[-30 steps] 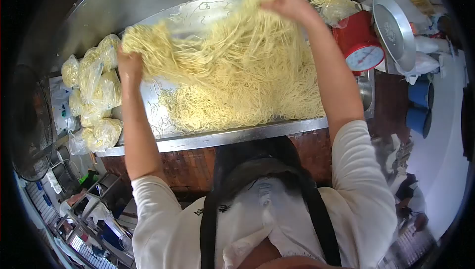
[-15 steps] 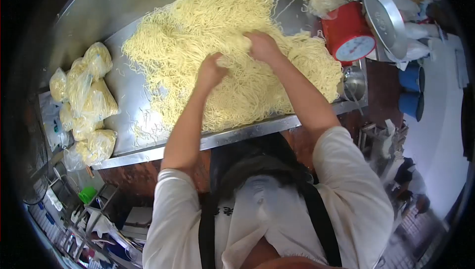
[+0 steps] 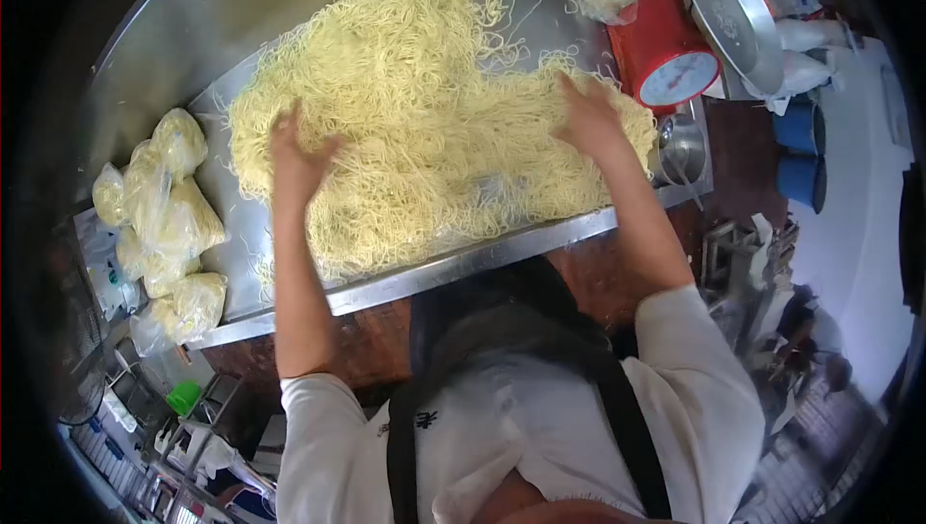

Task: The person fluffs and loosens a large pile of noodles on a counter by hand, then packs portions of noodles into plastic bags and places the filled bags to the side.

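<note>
A broad heap of pale yellow noodles (image 3: 405, 71) is spread over a metal tray table (image 3: 227, 264). Over the left part of the heap is my left hand (image 3: 300, 153), its thumb and fingers apart. My right hand (image 3: 588, 119) is at the right part, fingers spread over the strands. Neither hand holds a clump that I can see; whether the fingertips touch the noodles is hard to make out. Between the hands the noodles lie in a loose layer, with a bit of bare metal showing through.
Several clear bags of noodles (image 3: 183, 220) are piled at the table's left end. On the right stand a red dial scale (image 3: 661, 42) with a round metal pan (image 3: 735, 23), and a metal bowl (image 3: 681, 148). Blue buckets (image 3: 801, 182) are farther right. The table has a raised front edge (image 3: 463, 262).
My hands have moved apart, the left one leftward and the right one rightward, and their fingers have spread. The noodles between them lie more spread out, and the view has shifted slightly.
</note>
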`<action>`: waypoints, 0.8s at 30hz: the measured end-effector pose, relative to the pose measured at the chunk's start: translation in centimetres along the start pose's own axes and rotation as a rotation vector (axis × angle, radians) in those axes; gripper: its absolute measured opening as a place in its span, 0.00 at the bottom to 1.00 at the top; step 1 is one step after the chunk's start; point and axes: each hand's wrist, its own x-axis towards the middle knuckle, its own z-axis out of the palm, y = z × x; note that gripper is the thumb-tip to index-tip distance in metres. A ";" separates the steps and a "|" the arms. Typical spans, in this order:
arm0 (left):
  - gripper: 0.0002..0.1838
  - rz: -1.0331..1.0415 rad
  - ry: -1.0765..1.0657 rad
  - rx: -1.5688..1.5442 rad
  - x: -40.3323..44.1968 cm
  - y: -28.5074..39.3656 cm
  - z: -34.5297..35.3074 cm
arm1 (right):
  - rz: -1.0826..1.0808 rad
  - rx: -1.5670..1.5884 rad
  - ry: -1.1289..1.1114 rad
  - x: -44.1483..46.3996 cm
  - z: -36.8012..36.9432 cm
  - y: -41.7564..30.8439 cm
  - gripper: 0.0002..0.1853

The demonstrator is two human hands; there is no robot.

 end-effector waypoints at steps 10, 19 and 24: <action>0.35 -0.106 -0.288 0.032 -4.6 -1.8 4.1 | -0.450 0.221 -0.266 12.4 -1.2 -6.8 0.26; 0.36 0.086 -0.241 0.035 -9.1 1.9 -0.7 | -0.354 0.144 0.304 22.7 8.8 -5.1 0.18; 0.34 0.107 -0.091 -0.015 -6.9 2.0 -1.4 | -0.256 0.383 0.215 19.9 0.9 0.3 0.10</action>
